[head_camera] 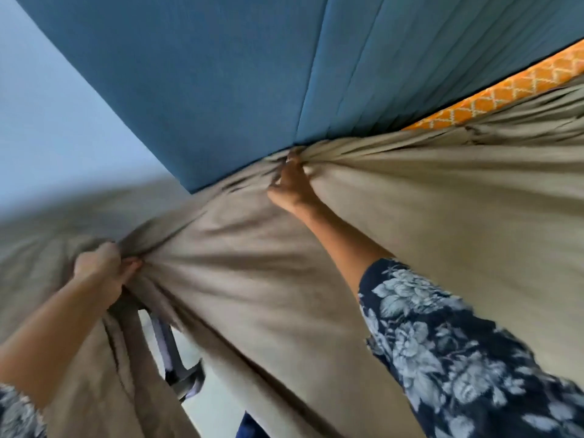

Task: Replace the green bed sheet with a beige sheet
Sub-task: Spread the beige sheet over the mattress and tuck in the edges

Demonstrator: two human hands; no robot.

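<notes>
Head cam, close, tilted over bed (410, 216).

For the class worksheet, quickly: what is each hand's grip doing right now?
Left hand: grip closed on a bunched fold of the beige sheet.
Right hand: grip pinching the beige sheet beside the blue headboard.

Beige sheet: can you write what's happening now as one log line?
beige sheet: being spread | left hand: grips bunched edge | right hand: pinches fabric by blue headboard | orange patterned mattress: partly uncovered

Blue padded headboard (221, 90) beside orange patterned mattress (505, 90).
</notes>
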